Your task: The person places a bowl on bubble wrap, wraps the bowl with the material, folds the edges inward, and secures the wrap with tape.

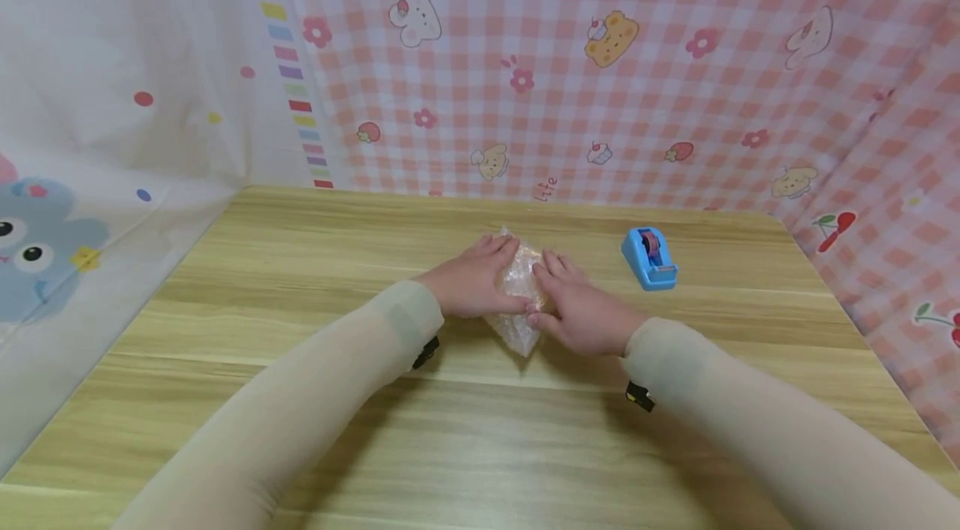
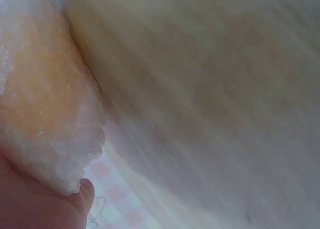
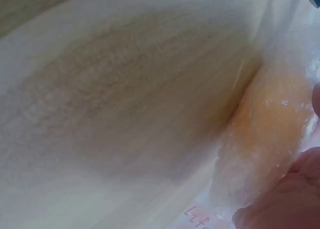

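Note:
A bundle of clear bubble wrap (image 1: 521, 284) lies on the wooden table between both hands, with something orange inside showing blurred through the plastic. My left hand (image 1: 471, 278) holds its left side, fingers over the far part and thumb across the near part. On the opposite side, my right hand (image 1: 588, 312) grips the wrap, its thumb close to the left thumb. In the left wrist view, fingers meet the end of the wrap (image 2: 55, 89). The right wrist view has fingers bent against the wrap (image 3: 265, 124) too.
A blue tape dispenser (image 1: 651, 259) with a roll of tape stands to the right of the hands. Behind the wooden table (image 1: 480, 447) hangs a pink checked cloth (image 1: 555, 97) with cartoon prints; a white printed cloth (image 1: 135, 55) hangs at the left.

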A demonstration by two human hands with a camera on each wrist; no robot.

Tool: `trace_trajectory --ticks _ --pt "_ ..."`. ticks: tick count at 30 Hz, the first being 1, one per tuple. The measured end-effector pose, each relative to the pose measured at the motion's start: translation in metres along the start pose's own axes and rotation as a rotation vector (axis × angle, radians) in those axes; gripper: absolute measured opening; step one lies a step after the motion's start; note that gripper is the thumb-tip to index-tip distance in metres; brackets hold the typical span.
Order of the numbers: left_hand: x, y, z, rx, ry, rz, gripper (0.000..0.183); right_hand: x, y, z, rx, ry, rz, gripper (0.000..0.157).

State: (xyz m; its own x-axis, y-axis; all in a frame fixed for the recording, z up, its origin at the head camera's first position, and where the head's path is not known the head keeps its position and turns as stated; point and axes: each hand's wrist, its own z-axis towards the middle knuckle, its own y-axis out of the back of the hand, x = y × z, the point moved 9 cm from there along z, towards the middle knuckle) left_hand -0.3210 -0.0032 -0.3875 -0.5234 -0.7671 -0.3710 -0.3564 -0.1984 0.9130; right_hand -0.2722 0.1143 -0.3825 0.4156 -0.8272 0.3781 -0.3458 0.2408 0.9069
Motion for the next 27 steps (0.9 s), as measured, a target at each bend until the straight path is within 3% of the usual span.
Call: trace_trajectory --ticks 6,11,16,21,27 --pt "-0.003 -0.001 0.000 -0.009 0.001 0.044 0.109 0.001 -0.005 0.003 0.025 0.029 -0.013 0.079" --pt "-0.006 -0.002 0.003 -0.035 -0.005 0.141 0.107 0.003 -0.005 0.004 0.029 0.040 -0.016 0.079" --pt "-0.005 -0.005 0.005 -0.015 0.021 0.228 0.109 0.000 -0.006 0.003 0.051 0.032 0.018 0.082" --pt "-0.007 -0.004 0.004 -0.003 0.044 0.262 0.110 -0.008 -0.001 0.001 0.053 -0.003 0.047 0.088" --pt "-0.009 -0.004 0.004 -0.002 0.045 0.270 0.108 -0.010 0.000 0.003 0.051 0.009 0.002 0.087"
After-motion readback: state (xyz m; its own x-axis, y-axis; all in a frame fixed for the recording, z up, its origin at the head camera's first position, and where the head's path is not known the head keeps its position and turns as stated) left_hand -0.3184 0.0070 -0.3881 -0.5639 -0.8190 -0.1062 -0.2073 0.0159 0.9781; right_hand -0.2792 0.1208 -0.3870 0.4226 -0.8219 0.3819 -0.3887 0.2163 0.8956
